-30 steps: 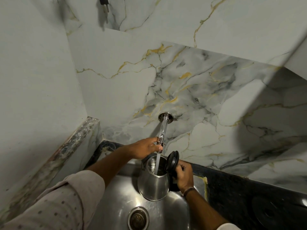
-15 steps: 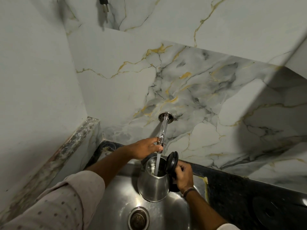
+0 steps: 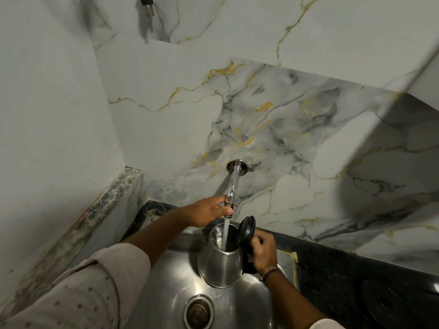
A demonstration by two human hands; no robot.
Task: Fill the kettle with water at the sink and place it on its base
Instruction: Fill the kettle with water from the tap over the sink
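Nothing moved; left grip around tap; right grip around kettle handle

Open sink bowl below kettle, tap overhead, wall close behind

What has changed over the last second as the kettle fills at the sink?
Nothing visibly changed. The left hand stays on the tap, the right hand still holds the kettle by its handle, lid open, and water keeps running in over the sink.
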